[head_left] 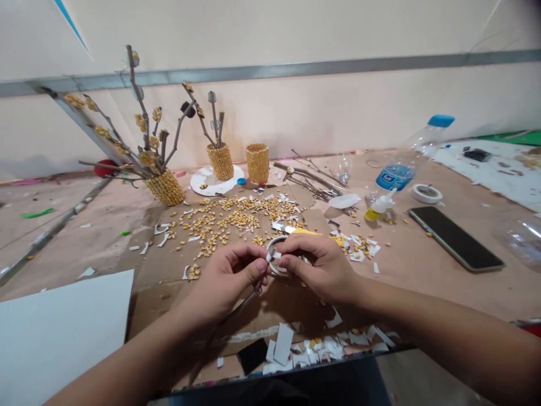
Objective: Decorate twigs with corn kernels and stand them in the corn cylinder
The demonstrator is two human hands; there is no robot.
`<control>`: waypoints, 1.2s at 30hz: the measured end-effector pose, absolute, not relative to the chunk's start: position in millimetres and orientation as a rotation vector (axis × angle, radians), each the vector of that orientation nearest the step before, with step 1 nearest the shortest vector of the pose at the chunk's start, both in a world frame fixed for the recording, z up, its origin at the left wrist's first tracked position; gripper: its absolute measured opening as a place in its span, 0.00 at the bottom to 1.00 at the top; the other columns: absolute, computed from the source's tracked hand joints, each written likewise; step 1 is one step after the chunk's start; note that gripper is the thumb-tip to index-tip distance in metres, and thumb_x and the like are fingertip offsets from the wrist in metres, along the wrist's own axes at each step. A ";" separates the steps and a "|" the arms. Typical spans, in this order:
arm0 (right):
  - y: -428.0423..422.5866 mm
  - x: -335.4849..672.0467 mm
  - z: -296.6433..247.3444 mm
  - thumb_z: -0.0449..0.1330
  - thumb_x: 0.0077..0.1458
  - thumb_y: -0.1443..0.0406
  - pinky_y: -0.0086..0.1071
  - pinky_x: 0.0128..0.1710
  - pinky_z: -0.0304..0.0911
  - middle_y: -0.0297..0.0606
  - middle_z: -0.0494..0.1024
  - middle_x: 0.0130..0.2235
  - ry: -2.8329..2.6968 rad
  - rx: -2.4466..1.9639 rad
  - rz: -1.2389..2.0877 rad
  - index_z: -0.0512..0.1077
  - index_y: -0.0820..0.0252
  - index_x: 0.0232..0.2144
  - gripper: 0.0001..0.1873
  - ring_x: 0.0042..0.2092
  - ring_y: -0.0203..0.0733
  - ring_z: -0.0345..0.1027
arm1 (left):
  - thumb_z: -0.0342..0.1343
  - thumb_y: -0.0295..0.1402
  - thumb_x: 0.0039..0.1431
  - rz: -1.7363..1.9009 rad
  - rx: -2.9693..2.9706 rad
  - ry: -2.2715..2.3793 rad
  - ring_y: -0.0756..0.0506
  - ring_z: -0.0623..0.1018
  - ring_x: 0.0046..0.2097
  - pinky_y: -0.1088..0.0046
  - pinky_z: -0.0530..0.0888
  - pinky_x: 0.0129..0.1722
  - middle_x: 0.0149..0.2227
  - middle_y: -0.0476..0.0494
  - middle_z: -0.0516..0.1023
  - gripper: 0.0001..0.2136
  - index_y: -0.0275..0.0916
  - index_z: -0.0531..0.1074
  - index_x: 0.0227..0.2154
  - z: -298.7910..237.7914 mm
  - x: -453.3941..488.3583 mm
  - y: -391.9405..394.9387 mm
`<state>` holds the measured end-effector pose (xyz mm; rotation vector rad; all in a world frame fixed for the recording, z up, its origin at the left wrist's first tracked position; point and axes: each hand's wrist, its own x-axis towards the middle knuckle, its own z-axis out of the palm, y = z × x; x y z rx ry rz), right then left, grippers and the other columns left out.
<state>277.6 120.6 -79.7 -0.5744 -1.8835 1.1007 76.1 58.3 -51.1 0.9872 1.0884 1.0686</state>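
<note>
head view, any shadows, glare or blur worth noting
Head view: dark shadow on the cardboard below the hands; head view, right edge: pale glints on the clear plastic, its outline hard to make out; head view, centre: the held twig looks soft.

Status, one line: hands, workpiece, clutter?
Left hand pinching thin twig. Right hand on white strip at twig's end. Tape roll and yellow-handled tool close behind hands; loose kernels scattered beyond.

Twig (248, 298) (partly behind left fingers (253, 272))
</note>
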 end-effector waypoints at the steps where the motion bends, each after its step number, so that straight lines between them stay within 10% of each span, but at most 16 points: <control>1: 120.7 277.4 -80.1 0.65 0.64 0.67 0.32 0.36 0.70 0.36 0.84 0.34 -1.876 -0.575 1.086 0.81 0.58 0.38 0.03 0.34 0.39 0.77 | 0.75 0.46 0.53 1.056 1.010 1.102 0.50 0.75 0.28 0.75 0.71 0.30 0.27 0.47 0.79 0.16 0.38 0.84 0.34 -51.9 76.2 57.4; 28: 93.5 267.5 -55.3 0.63 0.50 0.66 0.27 0.23 0.54 0.28 0.69 0.22 -1.682 -1.002 1.261 0.70 0.58 0.24 0.06 0.24 0.32 0.60 | 0.64 0.34 0.62 0.933 1.425 1.285 0.45 0.79 0.37 0.72 0.73 0.37 0.34 0.44 0.85 0.06 0.37 0.83 0.35 -45.0 91.2 53.8; 36: 163.0 299.1 -39.3 0.46 0.72 0.47 0.31 0.27 0.56 0.33 0.72 0.25 -2.097 -1.052 0.995 0.71 0.58 0.28 0.29 0.26 0.37 0.64 | 0.65 0.38 0.63 0.988 1.302 1.312 0.49 0.74 0.31 0.74 0.72 0.31 0.32 0.49 0.79 0.08 0.38 0.80 0.35 -50.2 78.5 61.2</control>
